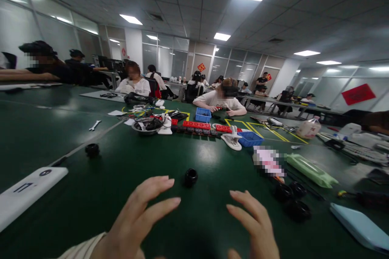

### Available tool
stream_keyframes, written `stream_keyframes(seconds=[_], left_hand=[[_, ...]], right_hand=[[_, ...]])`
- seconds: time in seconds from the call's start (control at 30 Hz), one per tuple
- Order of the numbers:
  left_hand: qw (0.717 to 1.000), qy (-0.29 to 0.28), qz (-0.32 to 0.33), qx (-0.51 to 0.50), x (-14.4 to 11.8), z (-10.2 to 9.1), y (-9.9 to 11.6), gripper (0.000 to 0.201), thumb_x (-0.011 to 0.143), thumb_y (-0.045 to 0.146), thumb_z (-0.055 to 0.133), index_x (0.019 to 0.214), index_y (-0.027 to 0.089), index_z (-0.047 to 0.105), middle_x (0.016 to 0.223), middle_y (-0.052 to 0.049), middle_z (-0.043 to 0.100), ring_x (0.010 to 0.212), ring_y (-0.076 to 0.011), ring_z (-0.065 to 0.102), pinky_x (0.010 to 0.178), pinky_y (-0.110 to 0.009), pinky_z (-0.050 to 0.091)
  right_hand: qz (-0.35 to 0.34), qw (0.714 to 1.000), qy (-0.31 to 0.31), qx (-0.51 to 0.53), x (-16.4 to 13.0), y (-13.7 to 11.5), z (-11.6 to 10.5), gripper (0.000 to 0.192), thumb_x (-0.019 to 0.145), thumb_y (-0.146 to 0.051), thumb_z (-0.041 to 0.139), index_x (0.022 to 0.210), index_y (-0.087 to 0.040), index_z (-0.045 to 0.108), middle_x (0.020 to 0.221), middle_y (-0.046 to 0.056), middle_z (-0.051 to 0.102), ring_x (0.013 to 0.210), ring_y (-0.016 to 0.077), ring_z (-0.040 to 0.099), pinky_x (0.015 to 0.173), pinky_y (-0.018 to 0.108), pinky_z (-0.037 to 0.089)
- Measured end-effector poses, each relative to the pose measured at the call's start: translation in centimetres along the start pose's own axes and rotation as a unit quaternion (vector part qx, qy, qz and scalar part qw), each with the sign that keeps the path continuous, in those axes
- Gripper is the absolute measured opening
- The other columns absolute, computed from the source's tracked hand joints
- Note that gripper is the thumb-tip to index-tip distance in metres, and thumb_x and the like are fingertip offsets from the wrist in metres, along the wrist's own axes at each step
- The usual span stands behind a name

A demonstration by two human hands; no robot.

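My left hand (139, 214) hovers over the green table (170, 153) with its fingers apart and nothing in them. Across from it, my right hand (253, 222) is likewise open and holds nothing. A small black ring-shaped part (191, 177) with a hole in its middle rests on the table, just beyond my left fingertips and apart from them. To the right of my right hand lie several similar black parts (298, 209) in a cluster. Another black part (92, 150) sits alone at the left. The lower edge of the picture cuts off both hands.
A white device (33, 192) lies at the left, near a small wrench (95, 125). Red power strips (197, 125), blue bins (251, 139) and a white clip stand (232, 139) line the middle. A green packet (311, 170) and light-blue case (360, 226) lie right. A person (219, 101) sits opposite.
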State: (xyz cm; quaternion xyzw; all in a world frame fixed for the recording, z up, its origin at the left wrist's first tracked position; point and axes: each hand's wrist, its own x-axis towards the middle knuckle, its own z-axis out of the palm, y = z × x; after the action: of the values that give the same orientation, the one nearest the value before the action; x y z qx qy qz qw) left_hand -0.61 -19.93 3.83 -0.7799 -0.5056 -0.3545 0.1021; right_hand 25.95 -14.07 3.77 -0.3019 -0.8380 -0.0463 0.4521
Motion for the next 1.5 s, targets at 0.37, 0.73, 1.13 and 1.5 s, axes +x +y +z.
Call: stream_keyframes(seconds=[0.37, 0.73, 1.13, 1.5], left_hand=[[0.973, -0.18, -0.138, 0.034, 2.8, 6.7, -2.0, 0.083, 0.073, 0.058, 0.051, 0.138, 0.016, 0.023, 0.145, -0.013, 0.023, 0.132, -0.0301, 0.021, 0.107, -0.05, 0.021], [0.962, -0.196, -0.187, 0.043, 9.1, 12.9, -6.8, 0.03, 0.069, 0.018, 0.049, 0.097, 0.014, 0.056, 0.103, -0.01, 0.06, 0.103, -0.0246, 0.051, 0.094, -0.039, 0.036], [0.965, -0.203, -0.167, 0.017, 17.9, 20.1, -15.4, 0.018, 0.072, 0.02, 0.049, 0.088, 0.016, 0.056, 0.092, -0.008, 0.062, 0.091, -0.0237, 0.057, 0.083, -0.034, 0.042], [0.955, -0.206, -0.196, 0.083, 17.7, 20.1, -15.8, 0.03, 0.072, 0.026, 0.049, 0.098, 0.012, 0.053, 0.098, -0.012, 0.057, 0.095, -0.0267, 0.053, 0.085, -0.037, 0.04]], right_hand=[[0.088, 0.985, -0.133, -0.068, 2.9, 2.0, 8.0, 0.066, 0.081, -0.043, 0.05, 0.136, -0.015, 0.026, 0.14, 0.014, 0.026, 0.13, 0.0307, 0.022, 0.104, 0.055, 0.023], [0.048, 0.982, -0.185, -0.002, 7.1, 5.0, 16.0, 0.031, 0.084, -0.016, 0.045, 0.114, -0.016, 0.05, 0.113, 0.011, 0.049, 0.098, 0.0199, 0.05, 0.086, 0.033, 0.044], [0.132, 0.977, -0.158, 0.051, 13.6, 14.4, 22.3, 0.024, 0.085, -0.022, 0.044, 0.107, -0.017, 0.052, 0.105, 0.007, 0.054, 0.097, 0.0182, 0.051, 0.086, 0.03, 0.042], [0.052, 0.984, -0.164, 0.047, 13.5, 14.5, 22.0, 0.028, 0.083, -0.027, 0.053, 0.109, -0.02, 0.055, 0.104, 0.006, 0.052, 0.097, 0.0187, 0.045, 0.089, 0.032, 0.037]])
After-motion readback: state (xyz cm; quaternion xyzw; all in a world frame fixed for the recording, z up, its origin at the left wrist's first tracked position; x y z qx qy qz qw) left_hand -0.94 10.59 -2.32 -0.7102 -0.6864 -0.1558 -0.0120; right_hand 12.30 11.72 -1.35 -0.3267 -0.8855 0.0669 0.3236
